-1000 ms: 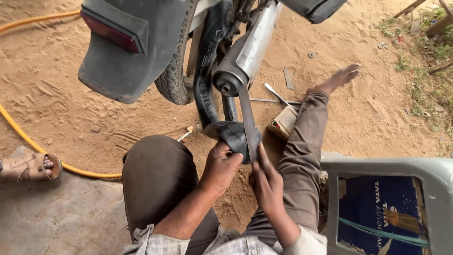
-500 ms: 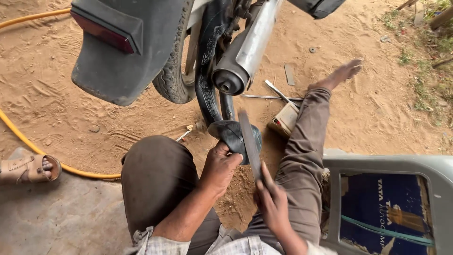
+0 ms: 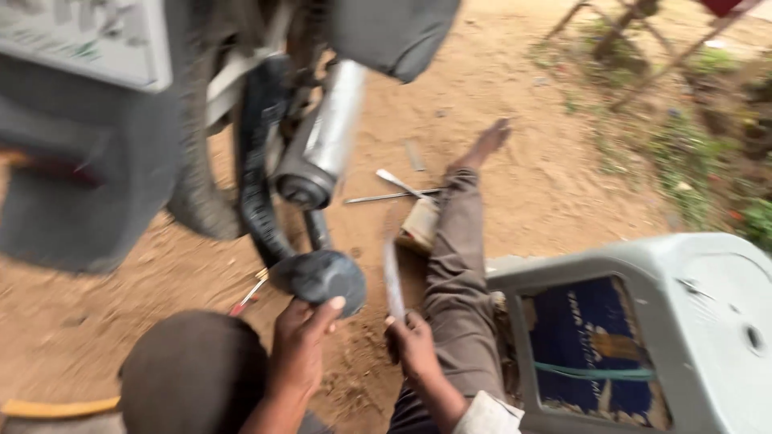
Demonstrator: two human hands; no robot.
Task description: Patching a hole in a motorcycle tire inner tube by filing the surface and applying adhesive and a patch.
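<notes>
Ground: sandy dirt (image 3: 563, 185) below the motorcycle's exhaust (image 3: 322, 145).
Left hand (image 3: 301, 341): grips the black tube (image 3: 322, 277) — nearer the exhaust.
Right hand (image 3: 414, 345): closed on an upright metal lever (image 3: 392, 281), just right of the tube.

Two hands (image 3: 301, 345), one inner tube (image 3: 265, 209), one exhaust pipe (image 3: 322, 141)

An outdoor roadside repair spot; bare sandy ground (image 3: 547, 185); grey-mudguarded motorcycle's black rear tyre (image 3: 197, 161); scattered metal hand tools (image 3: 394, 195).

I see my left hand (image 3: 299, 347) gripping the black inner tube (image 3: 322, 277); my right hand (image 3: 414, 344) holds a flat metal lever (image 3: 392, 280) upright beside it.
</notes>
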